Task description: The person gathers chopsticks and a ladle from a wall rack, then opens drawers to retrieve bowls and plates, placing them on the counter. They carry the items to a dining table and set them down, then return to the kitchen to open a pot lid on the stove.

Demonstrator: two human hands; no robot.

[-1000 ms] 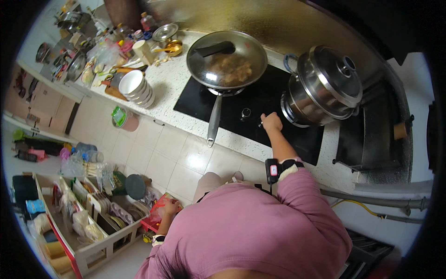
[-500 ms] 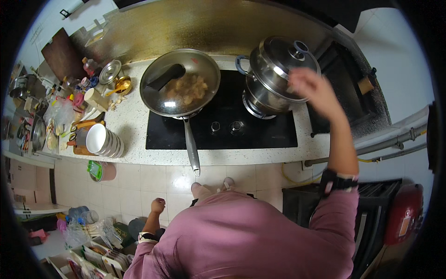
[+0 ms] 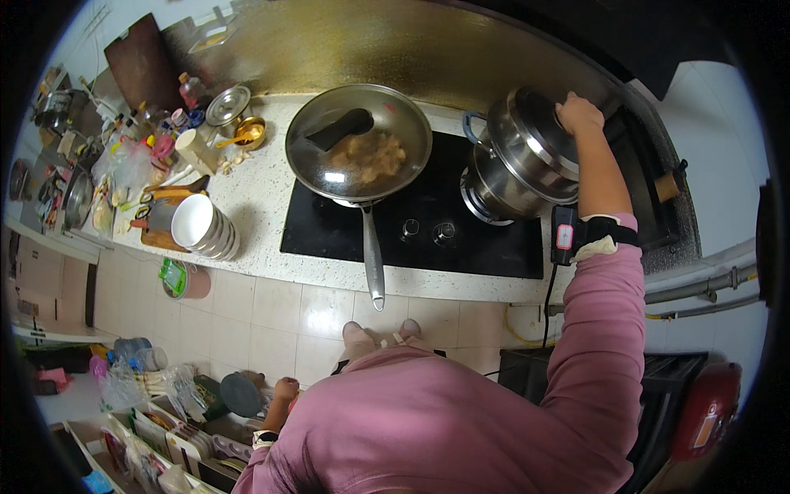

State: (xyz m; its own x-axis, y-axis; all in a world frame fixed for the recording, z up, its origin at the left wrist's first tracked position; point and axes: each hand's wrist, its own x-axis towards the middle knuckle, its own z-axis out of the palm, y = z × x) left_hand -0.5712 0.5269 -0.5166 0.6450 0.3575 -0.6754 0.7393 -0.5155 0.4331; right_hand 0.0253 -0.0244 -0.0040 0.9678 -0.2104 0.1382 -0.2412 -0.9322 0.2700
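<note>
On the right burner a tall steel pot stands under its domed lid, which looks seated. My right hand is closed over the top of the lid, its fingers hiding the knob. Low on the left, away from the counter, my left hand hangs beside my body with curled fingers and no object visible in it. A wok with a long grey handle sits on the left burner. Its glass lid has a black grip, and browned food pieces show through.
Stacked white bowls stand on the left counter, beside a wooden board with scissors. Behind them are a small golden bowl, a steel lidded pot and bottles. A bin and a drawer of dishes lie lower left.
My right hand has moved from above the pot's front onto the lid's knob. My left hand has dropped lower. The whole view has shifted, so the stove sits further right.
</note>
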